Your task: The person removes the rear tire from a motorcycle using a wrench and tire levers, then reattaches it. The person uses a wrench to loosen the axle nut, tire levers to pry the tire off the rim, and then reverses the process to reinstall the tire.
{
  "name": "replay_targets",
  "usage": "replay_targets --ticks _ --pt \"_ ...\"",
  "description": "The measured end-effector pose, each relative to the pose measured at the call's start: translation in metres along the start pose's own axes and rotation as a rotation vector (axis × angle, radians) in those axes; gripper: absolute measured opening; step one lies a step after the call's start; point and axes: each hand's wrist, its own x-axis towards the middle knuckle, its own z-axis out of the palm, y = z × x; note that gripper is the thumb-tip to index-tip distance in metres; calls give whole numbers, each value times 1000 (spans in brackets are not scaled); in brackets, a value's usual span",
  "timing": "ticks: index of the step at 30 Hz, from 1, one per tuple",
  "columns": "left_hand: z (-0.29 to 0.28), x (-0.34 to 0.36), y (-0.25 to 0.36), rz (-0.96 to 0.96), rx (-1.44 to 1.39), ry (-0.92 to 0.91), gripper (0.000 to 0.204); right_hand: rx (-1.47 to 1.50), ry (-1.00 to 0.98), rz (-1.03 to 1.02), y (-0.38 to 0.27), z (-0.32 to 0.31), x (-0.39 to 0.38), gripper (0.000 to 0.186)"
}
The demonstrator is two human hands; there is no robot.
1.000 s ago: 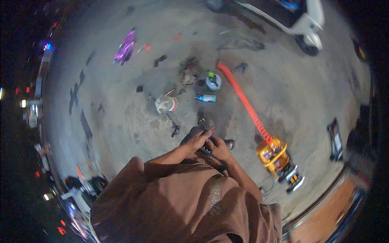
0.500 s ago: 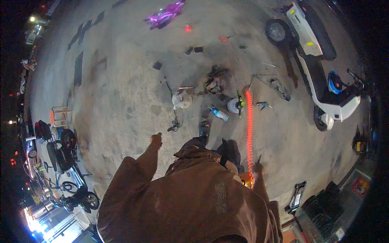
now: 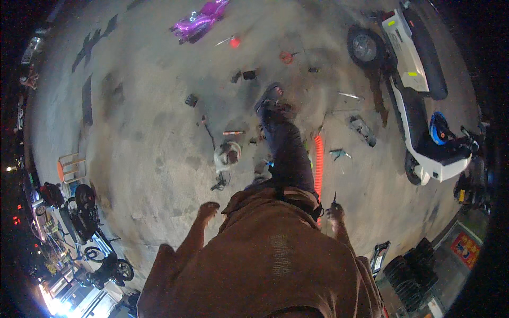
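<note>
My right hand (image 3: 335, 212) is at my right side, closed round a slim dark pointed tool (image 3: 334, 197) whose tip sticks up past the fingers; its exact kind is too small to make out. At my left side hangs my left hand (image 3: 209, 208), blurred, its fingers not clear, with nothing visible in it. One leg (image 3: 286, 140) is stretched forward over the floor, the foot among scattered parts. Just right of that leg runs a red coiled air hose (image 3: 318, 164). A whitish round container (image 3: 229, 153) stands on the floor left of the leg.
A white scooter (image 3: 419, 122) is at the right, a purple vehicle body part (image 3: 199, 22) at the far end. A small air gun (image 3: 339, 153), a grey part (image 3: 362, 131) and a red ball-like thing (image 3: 235, 42) lie about. An orange-seated stool (image 3: 71, 167) and motorbikes (image 3: 79, 212) are at the left.
A leg has swung forward, covering the blue bottle and the green-topped spray bottle. My right hand, with the dark tool, shows more clearly. The whole view has shifted as I walk.
</note>
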Motion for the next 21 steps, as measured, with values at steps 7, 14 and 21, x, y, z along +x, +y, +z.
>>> replay_targets --ticks 7,14,21 --pt "42 4 133 104 217 -173 21 31 -272 211 -228 152 149 13" --pt "-5 -10 362 -250 319 -192 23 -435 43 476 -304 188 110 22" --pt "-81 1 552 -391 463 -145 26 -398 31 601 -322 251 12 23"
